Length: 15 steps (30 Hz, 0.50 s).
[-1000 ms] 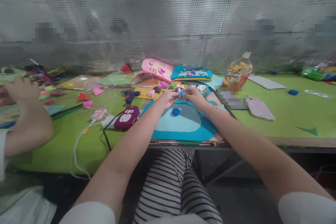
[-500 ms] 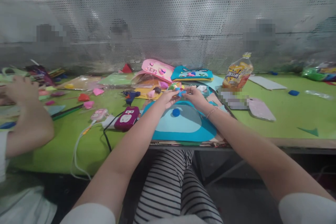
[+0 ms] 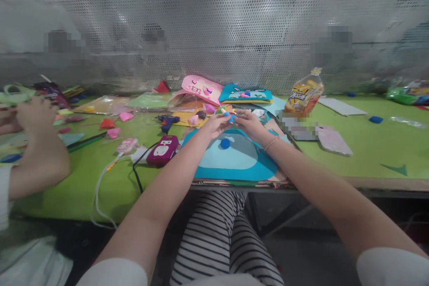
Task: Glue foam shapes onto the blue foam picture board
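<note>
My left hand and my right hand meet over the far edge of a blue felt piece on the green table. Both pinch a small blue felt bit between their fingertips. A dark blue pompom lies on the felt piece just below my hands. My right wrist wears a thin bracelet.
Beyond my hands lie a pink felt bag and a blue felt pouch. A glue gun, a purple phone-like case and cables lie left. A drink bottle leans right. Another person's arm works at far left.
My fingers have shifted slightly on the small blue bit, turning it between both hands. The person at left has moved their hand a little right.
</note>
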Each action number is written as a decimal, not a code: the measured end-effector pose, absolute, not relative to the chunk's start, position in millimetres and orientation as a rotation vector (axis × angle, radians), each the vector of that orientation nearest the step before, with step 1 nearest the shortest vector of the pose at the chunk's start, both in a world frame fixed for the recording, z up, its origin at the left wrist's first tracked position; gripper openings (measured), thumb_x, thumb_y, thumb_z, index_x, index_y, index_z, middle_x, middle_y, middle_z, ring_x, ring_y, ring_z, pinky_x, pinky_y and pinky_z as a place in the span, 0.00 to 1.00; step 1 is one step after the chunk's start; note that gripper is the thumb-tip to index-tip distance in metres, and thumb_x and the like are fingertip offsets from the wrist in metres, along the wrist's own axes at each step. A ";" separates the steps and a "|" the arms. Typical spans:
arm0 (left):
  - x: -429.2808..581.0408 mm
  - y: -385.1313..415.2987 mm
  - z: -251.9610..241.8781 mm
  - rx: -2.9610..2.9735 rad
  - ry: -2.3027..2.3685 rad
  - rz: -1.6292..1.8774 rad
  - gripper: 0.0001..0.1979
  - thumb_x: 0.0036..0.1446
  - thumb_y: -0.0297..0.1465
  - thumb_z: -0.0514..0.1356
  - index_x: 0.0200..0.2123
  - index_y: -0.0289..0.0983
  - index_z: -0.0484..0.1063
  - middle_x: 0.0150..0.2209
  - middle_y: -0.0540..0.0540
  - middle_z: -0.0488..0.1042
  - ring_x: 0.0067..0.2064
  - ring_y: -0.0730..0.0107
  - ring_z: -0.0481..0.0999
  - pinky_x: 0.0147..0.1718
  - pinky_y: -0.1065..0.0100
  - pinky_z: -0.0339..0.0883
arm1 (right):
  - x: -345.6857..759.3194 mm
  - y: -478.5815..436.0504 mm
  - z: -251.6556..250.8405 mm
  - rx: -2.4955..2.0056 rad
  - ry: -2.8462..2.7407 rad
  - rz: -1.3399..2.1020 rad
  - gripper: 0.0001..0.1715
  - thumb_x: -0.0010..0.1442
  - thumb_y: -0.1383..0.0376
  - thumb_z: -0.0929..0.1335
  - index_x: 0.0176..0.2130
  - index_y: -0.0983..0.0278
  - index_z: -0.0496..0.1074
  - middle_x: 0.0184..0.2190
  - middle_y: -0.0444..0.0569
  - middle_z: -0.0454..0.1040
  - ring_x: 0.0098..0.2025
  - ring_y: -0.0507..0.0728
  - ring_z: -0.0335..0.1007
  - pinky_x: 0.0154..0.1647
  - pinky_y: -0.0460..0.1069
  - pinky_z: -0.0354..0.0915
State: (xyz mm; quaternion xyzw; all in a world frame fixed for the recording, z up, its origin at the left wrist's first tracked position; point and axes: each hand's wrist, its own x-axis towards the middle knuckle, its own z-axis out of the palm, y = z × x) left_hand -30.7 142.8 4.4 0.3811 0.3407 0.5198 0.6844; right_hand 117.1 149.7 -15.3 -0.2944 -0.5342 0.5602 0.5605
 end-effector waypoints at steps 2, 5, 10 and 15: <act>-30.3 142.6 3.3 0.862 0.768 1.167 0.04 0.51 0.18 0.60 0.27 0.31 0.70 0.25 0.48 0.74 0.27 0.77 0.75 0.38 0.70 0.69 | 117.4 150.0 -15.8 -0.700 -1.279 1.322 0.24 0.39 0.61 0.76 0.38 0.62 0.70 0.30 0.43 0.74 0.33 0.51 0.70 0.37 0.49 0.67; -30.1 140.9 2.5 0.895 0.778 1.174 0.05 0.49 0.18 0.61 0.28 0.32 0.71 0.25 0.48 0.74 0.28 0.76 0.75 0.39 0.69 0.69 | 117.8 152.3 -17.6 -0.730 -1.318 1.289 0.24 0.38 0.60 0.76 0.37 0.63 0.71 0.29 0.43 0.74 0.31 0.50 0.69 0.35 0.48 0.67; -30.4 139.0 3.8 0.918 0.839 1.169 0.04 0.48 0.22 0.64 0.29 0.32 0.71 0.25 0.48 0.75 0.26 0.74 0.75 0.36 0.67 0.70 | 117.7 153.8 -18.6 -0.732 -1.304 1.265 0.22 0.36 0.58 0.77 0.31 0.64 0.72 0.26 0.42 0.73 0.28 0.49 0.68 0.30 0.45 0.65; -30.5 140.4 4.9 0.892 0.810 1.182 0.02 0.52 0.23 0.61 0.29 0.32 0.70 0.26 0.46 0.75 0.28 0.73 0.76 0.37 0.68 0.70 | 118.4 150.4 -13.3 -0.689 -1.221 1.262 0.21 0.35 0.58 0.77 0.30 0.62 0.71 0.26 0.41 0.73 0.30 0.49 0.69 0.34 0.46 0.67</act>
